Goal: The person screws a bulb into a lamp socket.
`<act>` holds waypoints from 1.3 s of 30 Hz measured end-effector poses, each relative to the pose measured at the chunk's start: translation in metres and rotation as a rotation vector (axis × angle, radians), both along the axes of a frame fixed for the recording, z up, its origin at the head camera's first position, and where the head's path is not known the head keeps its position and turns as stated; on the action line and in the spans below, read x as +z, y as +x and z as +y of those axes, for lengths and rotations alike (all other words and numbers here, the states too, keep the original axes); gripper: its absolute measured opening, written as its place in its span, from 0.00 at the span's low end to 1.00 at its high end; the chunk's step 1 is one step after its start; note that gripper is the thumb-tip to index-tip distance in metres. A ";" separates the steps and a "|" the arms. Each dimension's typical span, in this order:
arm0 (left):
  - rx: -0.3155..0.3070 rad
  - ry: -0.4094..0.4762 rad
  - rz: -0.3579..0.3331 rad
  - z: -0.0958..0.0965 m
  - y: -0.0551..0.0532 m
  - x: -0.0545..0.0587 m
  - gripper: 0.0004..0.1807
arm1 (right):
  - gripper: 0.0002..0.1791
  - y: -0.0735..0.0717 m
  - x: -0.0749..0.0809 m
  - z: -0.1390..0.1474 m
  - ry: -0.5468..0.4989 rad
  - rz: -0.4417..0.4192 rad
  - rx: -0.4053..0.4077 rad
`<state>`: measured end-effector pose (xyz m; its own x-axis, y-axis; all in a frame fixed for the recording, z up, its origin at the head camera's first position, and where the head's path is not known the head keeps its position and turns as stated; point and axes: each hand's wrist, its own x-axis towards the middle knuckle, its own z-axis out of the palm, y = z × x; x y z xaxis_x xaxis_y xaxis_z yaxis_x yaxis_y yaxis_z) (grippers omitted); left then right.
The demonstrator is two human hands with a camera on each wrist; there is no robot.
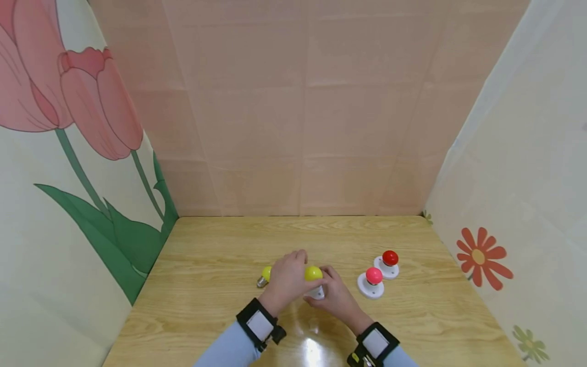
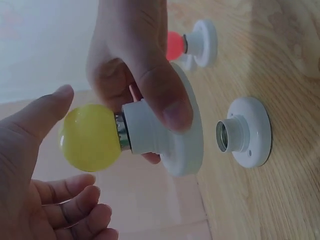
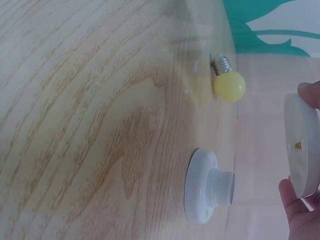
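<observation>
A yellow light bulb (image 2: 90, 137) sits in a white lamp holder (image 2: 182, 155), raised above the table. My right hand (image 1: 337, 295) grips the holder by its round base, thumb across its face in the left wrist view. Around the bulb my left hand (image 1: 289, 278) is spread, thumb on one side and loosely bent fingers on the other, with a gap showing at the thumb. In the right wrist view the holder's hollow underside faces the camera. Below it on the table stands a second white lamp holder (image 2: 252, 132), its socket empty; in the head view my hands hide it.
Another yellow bulb (image 3: 230, 86) lies on the wooden table left of my hands, metal screw base showing. To the right stand two white holders, one with a pink bulb (image 1: 373, 276), one behind with a red bulb (image 1: 390, 258). Fabric walls border the table (image 1: 220, 316).
</observation>
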<state>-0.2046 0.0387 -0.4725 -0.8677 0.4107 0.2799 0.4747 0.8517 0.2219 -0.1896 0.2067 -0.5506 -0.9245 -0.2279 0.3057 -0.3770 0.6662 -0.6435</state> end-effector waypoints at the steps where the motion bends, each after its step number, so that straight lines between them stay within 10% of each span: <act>1: 0.009 -0.007 0.007 0.000 0.000 -0.001 0.36 | 0.34 0.000 0.000 0.000 0.001 -0.007 -0.003; 25: -0.200 0.020 -0.100 -0.004 0.000 0.006 0.25 | 0.36 0.000 -0.002 0.002 0.001 -0.067 -0.041; 32: -0.102 0.094 -0.157 -0.002 0.002 0.006 0.39 | 0.36 -0.001 -0.002 0.000 0.002 -0.048 -0.026; 39: 0.012 0.100 -0.075 0.000 0.005 0.007 0.46 | 0.32 0.000 -0.002 -0.002 0.007 -0.011 -0.011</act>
<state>-0.1999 0.0388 -0.4655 -0.8922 0.3738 0.2534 0.4440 0.8288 0.3406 -0.1900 0.2050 -0.5528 -0.9302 -0.2200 0.2939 -0.3627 0.6744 -0.6431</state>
